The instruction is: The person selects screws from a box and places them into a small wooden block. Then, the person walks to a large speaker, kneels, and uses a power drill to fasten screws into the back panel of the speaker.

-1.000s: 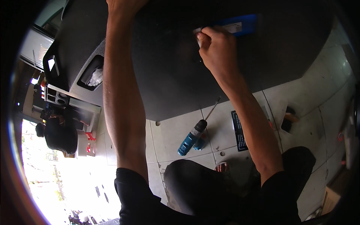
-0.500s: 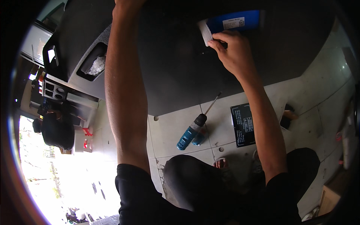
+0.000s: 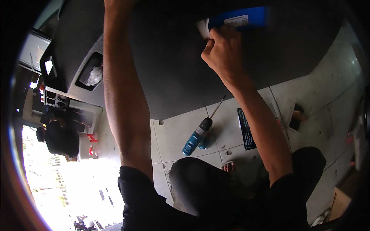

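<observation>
My right hand has moved up the dark panel and now sits curled just under the blue box, knuckles against the white scrap at its left end. That box has come further into view along the top. The black case on the floor has slid leftward toward the cordless drill.

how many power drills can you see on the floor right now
1. A blue cordless drill with a long bit lies on the tiled floor, just below the edge of the big dark panel. The panel could hide others.
</observation>
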`<control>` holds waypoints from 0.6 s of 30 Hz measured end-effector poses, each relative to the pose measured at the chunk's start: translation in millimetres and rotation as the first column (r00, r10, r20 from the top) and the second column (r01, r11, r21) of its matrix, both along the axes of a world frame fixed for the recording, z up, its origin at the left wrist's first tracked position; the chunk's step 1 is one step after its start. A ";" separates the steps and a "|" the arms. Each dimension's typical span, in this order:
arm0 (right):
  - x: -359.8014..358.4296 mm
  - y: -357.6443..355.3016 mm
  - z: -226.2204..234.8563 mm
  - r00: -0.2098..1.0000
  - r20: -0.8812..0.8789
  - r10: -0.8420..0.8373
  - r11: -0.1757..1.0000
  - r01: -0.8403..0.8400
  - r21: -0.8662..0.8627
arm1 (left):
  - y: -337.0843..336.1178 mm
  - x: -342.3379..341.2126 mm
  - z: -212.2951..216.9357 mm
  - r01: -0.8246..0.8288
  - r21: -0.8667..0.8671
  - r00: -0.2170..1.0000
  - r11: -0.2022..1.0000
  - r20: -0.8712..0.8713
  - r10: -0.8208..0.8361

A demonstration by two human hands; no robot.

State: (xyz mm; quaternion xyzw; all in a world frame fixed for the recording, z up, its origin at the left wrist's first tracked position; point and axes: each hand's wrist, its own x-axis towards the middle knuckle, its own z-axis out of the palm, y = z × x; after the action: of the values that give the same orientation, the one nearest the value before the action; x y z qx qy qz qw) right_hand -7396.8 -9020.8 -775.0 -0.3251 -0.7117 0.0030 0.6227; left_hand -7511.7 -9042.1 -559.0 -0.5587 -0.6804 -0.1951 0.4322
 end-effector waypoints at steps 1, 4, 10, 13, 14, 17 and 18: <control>0.2 -0.7 -2.0 1.000 -0.021 -0.002 1.000 0.002 0.014 | -1.2 0.1 0.9 0.001 -0.054 0.999 0.999 -0.049 -0.004; 8.7 -4.2 -6.8 0.995 -0.060 0.077 0.997 -0.076 0.020 | 0.4 -3.7 2.9 0.006 -0.098 0.993 0.995 -0.116 -0.018; 23.8 -8.4 1.5 0.947 -0.199 0.253 0.924 -0.298 -0.240 | 0.8 -1.0 0.4 0.074 0.001 0.996 0.997 0.043 -0.074; 20.8 -15.6 12.1 0.942 -0.198 0.271 0.886 -0.324 -0.331 | -6.7 7.1 -3.2 0.053 0.040 0.986 0.998 0.158 -0.059; 18.2 -15.9 13.4 0.953 -0.190 0.236 0.909 -0.286 -0.305 | -7.4 8.6 -1.0 0.047 0.044 0.985 0.998 0.163 -0.053; 7.1 -13.4 11.3 0.987 -0.119 0.106 0.969 -0.129 -0.212 | -6.5 9.0 2.3 0.042 0.052 0.984 0.998 0.168 -0.050; 4.7 -12.2 9.4 0.994 -0.091 0.054 0.982 -0.070 -0.176 | -6.0 8.4 2.0 0.050 0.051 0.985 0.997 0.164 -0.058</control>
State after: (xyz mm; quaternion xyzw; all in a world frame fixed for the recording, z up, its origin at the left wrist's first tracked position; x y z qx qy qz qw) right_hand -7392.1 -9033.0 -765.6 -0.3570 -0.6908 0.1002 0.6207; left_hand -7503.3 -9048.1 -557.0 -0.5486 -0.6939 -0.2680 0.3818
